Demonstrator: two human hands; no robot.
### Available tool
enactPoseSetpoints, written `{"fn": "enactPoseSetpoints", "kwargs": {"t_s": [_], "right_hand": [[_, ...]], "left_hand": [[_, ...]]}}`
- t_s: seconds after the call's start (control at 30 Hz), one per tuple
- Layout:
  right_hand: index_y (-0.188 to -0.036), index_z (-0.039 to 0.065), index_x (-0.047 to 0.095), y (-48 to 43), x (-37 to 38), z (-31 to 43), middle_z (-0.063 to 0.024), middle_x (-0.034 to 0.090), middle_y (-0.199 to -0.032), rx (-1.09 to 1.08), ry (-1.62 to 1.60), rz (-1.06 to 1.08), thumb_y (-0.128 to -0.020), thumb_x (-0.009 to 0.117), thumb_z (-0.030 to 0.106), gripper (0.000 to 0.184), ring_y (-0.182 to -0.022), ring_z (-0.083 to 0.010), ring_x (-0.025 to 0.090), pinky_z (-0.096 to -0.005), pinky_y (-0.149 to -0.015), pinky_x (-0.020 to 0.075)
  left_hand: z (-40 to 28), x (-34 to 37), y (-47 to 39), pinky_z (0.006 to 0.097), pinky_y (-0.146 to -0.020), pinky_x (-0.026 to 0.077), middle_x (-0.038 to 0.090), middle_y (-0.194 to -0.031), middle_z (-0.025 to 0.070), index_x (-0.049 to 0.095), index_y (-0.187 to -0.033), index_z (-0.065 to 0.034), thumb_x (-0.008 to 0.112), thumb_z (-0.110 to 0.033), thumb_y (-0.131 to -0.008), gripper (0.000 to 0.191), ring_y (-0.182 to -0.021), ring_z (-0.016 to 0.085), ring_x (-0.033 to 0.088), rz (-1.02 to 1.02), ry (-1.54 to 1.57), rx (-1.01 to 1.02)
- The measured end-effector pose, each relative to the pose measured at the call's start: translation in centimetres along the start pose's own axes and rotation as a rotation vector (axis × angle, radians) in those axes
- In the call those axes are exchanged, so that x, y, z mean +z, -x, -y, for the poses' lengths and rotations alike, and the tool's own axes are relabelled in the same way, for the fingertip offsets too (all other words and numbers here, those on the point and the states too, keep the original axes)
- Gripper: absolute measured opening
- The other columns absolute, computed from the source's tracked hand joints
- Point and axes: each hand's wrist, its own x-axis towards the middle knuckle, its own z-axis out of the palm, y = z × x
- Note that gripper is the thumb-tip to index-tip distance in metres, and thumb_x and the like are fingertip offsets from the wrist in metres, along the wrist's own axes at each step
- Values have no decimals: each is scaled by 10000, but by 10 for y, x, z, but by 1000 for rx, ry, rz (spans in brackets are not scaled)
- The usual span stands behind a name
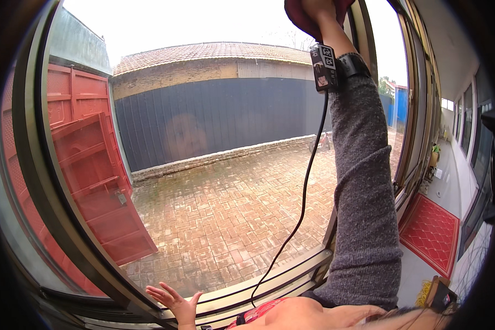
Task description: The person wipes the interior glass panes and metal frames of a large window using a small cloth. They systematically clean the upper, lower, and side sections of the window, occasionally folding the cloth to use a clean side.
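My right hand (313, 9) is raised at the top edge, pressed on a dark red cloth (299, 18) against the upper part of the window pane; its fingers are mostly cut off by the picture's edge. A black device on a strap (325, 68) sits at that wrist, with a black cable (304, 194) hanging from it. A grey knit sleeve (363, 173) covers the arm. Low at the left, my left hand (174, 300) is spread with nothing in it, near the bottom corner of the metal window frame (235, 293). The glass shows a faint reflection.
Outside stand a red metal gate (103, 198), a dark panelled wall (222, 115) and a brick-paved yard (231, 214). On the right runs an indoor corridor with a red patterned rug (431, 233), a potted plant (435, 150) and a box (439, 291) near the bottom.
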Motion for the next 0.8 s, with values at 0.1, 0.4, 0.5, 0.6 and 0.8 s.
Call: {"fn": "enactPoseSetpoints", "kwargs": {"t_s": [0.1,0.4,0.5,0.6,0.8], "right_hand": [[-1519,11,375,50,-16,-92,-263,341,-1575,49,-112,-9,-1053,442,419,622,-1476,-414,292,-470,-1223,229],[-1362,-87,489,516,-152,-109,-358,478,-1381,160,-124,484,-1017,486,366,569,-1320,-541,401,-577,-1134,294],[-1483,-106,343,678,-213,-74,-408,202,-1562,9,-75,455,-998,495,406,722,-1447,-575,213,-574,-1212,182],[-1460,-119,372,729,-227,-69,-432,211,-1543,141,-44,583,-1004,483,438,729,-1438,-570,239,-553,-1212,196],[-1336,-108,557,513,-152,-119,-352,323,-1545,-4,181,429,-1019,531,437,631,-1382,-527,369,-531,-1181,264]], "left_hand": [[-2,-3,1,622,-1226,5,-243,-1625,272,-151,-1611,-184,943,-551,-521,1587,-1510,494,-161,27,12,-21],[-2,-1,1,548,-1251,14,-196,-1646,257,-79,-1626,-152,955,-475,-512,1554,-1532,451,-129,-67,-25,23],[-2,2,1,534,-1254,31,-180,-1652,253,-72,-1626,-139,942,-484,-532,1532,-1537,442,-115,-86,-63,39],[0,3,0,531,-1255,50,-164,-1657,251,-63,-1627,-131,933,-493,-544,1516,-1539,442,-98,-108,-55,52],[5,6,1,531,-1254,63,-155,-1661,244,-21,-1630,-114,915,-491,-584,1453,-1542,439,-81,-138,-13,75]]}}
